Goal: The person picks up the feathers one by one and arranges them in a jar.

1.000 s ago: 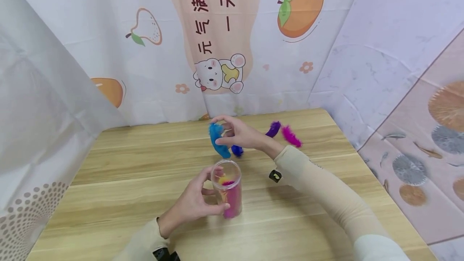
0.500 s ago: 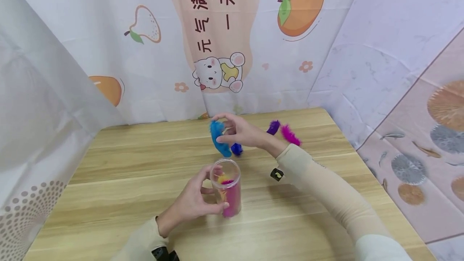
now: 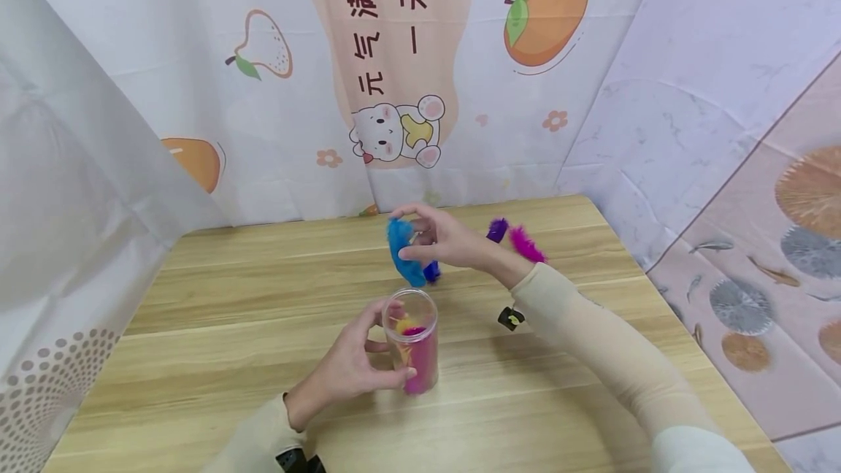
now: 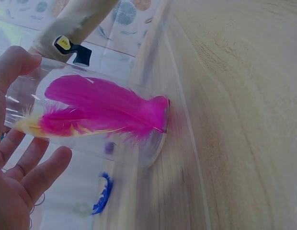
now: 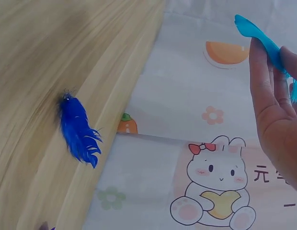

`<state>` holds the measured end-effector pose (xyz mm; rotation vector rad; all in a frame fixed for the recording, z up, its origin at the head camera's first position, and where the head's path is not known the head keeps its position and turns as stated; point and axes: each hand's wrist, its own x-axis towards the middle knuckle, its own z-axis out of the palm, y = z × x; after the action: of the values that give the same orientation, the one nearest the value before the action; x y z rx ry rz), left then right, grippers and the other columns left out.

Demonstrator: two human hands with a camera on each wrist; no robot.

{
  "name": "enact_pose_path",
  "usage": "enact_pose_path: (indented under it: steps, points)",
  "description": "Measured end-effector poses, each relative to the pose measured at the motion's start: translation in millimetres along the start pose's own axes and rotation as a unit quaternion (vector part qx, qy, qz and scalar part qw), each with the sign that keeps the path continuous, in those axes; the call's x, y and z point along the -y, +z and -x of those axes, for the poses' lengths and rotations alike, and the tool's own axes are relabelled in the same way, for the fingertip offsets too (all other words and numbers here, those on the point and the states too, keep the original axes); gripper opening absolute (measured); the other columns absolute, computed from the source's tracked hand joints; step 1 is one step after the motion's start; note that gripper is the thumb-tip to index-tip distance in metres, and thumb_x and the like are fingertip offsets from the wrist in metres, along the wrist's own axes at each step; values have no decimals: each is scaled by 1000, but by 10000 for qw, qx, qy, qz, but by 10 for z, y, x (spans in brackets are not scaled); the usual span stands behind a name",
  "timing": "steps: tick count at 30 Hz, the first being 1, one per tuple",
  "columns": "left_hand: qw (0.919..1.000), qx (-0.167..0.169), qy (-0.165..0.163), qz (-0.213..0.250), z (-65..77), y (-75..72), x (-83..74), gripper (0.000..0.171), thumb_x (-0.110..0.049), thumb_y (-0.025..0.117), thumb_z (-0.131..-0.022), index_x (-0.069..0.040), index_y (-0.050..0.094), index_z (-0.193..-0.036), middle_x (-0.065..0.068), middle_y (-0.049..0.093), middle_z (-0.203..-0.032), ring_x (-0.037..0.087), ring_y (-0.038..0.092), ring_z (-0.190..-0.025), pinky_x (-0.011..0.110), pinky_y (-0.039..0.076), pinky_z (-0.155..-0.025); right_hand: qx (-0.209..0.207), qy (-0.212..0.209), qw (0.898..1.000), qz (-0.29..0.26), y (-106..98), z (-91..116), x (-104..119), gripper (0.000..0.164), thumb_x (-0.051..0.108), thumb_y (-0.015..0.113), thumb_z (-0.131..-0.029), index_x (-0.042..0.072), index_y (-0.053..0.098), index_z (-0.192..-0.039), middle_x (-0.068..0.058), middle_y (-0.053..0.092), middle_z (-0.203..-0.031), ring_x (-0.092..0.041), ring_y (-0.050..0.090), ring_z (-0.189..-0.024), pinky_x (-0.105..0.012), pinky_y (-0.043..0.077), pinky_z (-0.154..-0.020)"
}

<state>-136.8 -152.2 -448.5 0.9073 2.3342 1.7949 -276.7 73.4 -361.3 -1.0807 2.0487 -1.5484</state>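
Observation:
My left hand (image 3: 351, 360) grips a clear plastic jar (image 3: 428, 345) standing upright on the table, thumb on the near side and fingers round the back. Inside it lean a bright pink feather (image 4: 105, 103) and a yellowish one (image 4: 28, 125), plainest in the left wrist view. My right hand (image 3: 447, 239) pinches a light blue feather (image 3: 404, 250) between thumb and fingers, its lower tip just above and behind the jar's rim. In the right wrist view that feather (image 5: 263, 40) stands out from the fingertips. A dark blue feather (image 5: 77, 127) lies on the table, partly hidden by the right hand in the head view.
A purple feather (image 3: 497, 229) and a pink feather (image 3: 527, 244) lie at the back right of the wooden table (image 3: 250, 298), beyond the right forearm. Printed cloth (image 3: 276, 130) hangs along the back and both sides.
My right hand, with the light blue feather, has shifted slightly to the right. The left hand and jar stay in place.

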Motion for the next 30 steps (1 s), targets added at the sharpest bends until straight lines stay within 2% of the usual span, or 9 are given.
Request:
enact_pose_path:
  steps: [7,12,20,26,30]
  points:
    - [9999,45,-65,-111,1,-9,7,86,-21,93,-74,-21,43,-144,4,57,-131,26,57,-116,43,61,-79,41,-41,9999,91,21,80,72,52,9,70,-97,12,44,-142,-10,73,-104,-30,72,-82,-49,60,-73]
    - [9998,56,-41,-178,2,-14,0,86,-21,92,-75,-24,42,-145,5,56,-132,26,57,-116,46,61,-79,-134,-99,9998,74,-15,155,189,53,8,70,-97,12,44,-143,-10,72,-110,-28,73,-89,-44,61,-76]
    - [9992,-10,182,-347,-16,-3,18,88,-21,93,-73,-26,41,-144,4,58,-130,24,58,-114,38,61,-79,-253,-195,9982,-508,-79,266,420,56,-2,68,-95,8,40,-143,-16,70,-117,-35,73,-96,-54,60,-75]
    - [9985,60,397,-376,-21,-4,32,91,-20,93,-74,-24,39,-147,11,57,-132,25,58,-114,37,61,-79,-186,-208,9979,-577,-80,288,447,55,-3,68,-94,10,42,-141,-17,69,-117,-35,72,-98,-53,61,-74]
    - [9983,105,329,-474,-23,-2,13,93,-25,93,-74,-23,37,-148,8,57,-133,23,56,-117,39,59,-84,-145,-264,9974,-650,-81,299,463,55,-4,67,-95,10,41,-141,-17,69,-116,-36,72,-98,-52,61,-73]
